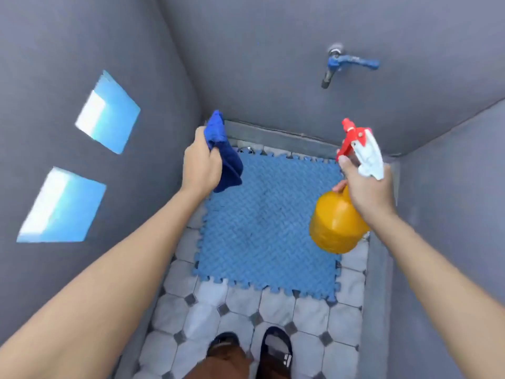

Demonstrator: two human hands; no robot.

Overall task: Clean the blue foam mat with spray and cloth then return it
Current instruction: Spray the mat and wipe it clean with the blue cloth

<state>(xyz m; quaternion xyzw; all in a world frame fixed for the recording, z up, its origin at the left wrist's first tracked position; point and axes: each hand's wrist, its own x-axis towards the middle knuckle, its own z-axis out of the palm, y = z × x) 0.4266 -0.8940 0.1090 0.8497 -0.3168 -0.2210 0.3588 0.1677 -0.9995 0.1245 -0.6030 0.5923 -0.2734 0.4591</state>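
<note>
The blue foam mat point(269, 228), square with toothed interlocking edges, lies flat on the tiled floor against the far wall. My left hand point(200, 166) is shut on a dark blue cloth point(222, 157), held above the mat's far-left corner. My right hand point(364, 187) grips a spray bottle point(337, 224) with a yellow body and a red and white trigger head point(360, 144), held over the mat's right edge. The nozzle points away toward the far wall.
Grey walls close in on the left, far side and right. A blue tap point(345, 64) sticks out of the far wall above the mat. White octagonal floor tiles point(276, 310) stretch toward my feet in dark sandals point(274, 348). Two bright light patches point(108, 113) mark the left wall.
</note>
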